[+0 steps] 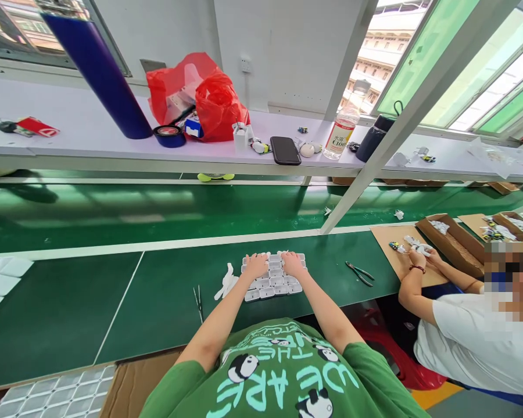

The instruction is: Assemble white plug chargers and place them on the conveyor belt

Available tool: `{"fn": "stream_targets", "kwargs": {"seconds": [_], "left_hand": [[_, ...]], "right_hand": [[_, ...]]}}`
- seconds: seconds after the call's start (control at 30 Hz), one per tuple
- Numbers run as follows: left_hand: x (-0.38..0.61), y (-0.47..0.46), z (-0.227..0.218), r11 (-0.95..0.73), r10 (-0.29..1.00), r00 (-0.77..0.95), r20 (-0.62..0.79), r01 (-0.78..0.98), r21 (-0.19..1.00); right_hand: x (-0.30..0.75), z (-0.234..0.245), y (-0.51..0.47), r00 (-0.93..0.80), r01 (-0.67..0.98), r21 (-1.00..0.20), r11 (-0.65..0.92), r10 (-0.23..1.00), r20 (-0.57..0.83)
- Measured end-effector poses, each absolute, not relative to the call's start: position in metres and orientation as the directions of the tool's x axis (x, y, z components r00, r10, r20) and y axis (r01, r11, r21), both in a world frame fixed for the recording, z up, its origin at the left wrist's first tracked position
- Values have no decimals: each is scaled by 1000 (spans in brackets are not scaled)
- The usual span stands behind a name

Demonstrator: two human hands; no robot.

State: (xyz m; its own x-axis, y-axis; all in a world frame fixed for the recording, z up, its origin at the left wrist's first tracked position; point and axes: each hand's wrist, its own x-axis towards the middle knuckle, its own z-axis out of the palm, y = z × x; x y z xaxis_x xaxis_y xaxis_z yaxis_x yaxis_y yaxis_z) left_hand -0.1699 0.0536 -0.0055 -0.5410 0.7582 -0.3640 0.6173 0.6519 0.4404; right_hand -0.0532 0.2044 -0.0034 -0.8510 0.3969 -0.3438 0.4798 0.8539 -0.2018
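Note:
Rows of small white open-topped plastic cases lie in a block on the green bench in front of me. My left hand is over the block's far left part, its fingers bent down onto the cases. Over the far right part, my right hand has its fingers curled onto the cases in the same way. The undersides of both hands are hidden. Beside the block, on the left, lies a crumpled white strip. Tweezers rest further left, and pliers lie to the right.
A co-worker's hands hold white parts over a cardboard sheet at right, near a cardboard box. Behind the bench runs a green belt. The shelf above holds a phone, bottle and red bag.

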Motion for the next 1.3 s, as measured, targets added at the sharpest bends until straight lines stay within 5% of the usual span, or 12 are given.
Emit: {"fn": "stream_targets", "kwargs": {"seconds": [0.57, 0.77, 0.93, 1.03, 1.17, 1.3], "left_hand": [[-165, 59, -2, 653, 757, -549, -353, 627, 425], [-158, 44, 16, 678, 728, -618, -296, 585, 445], [-146, -34, 12, 792, 484, -844, -230, 311, 525], [-129, -85, -1, 826, 339, -870, -357, 93, 557], [-106, -112, -15, 830, 350, -769, -534, -9, 557], [-94, -100, -20, 791, 424, -727, -539, 8, 612]], "right_hand": [[-55, 9, 206, -844, 481, -233, 845, 375, -382], [-40, 18, 215, -851, 513, -284, 810, 437, -290], [27, 9, 224, -668, 681, -495, 540, 735, -119], [75, -6, 215, -494, 767, -553, 326, 850, -184], [108, -24, 186, -513, 804, -515, 298, 784, -349], [105, -28, 167, -565, 769, -564, 300, 731, -382]]}}
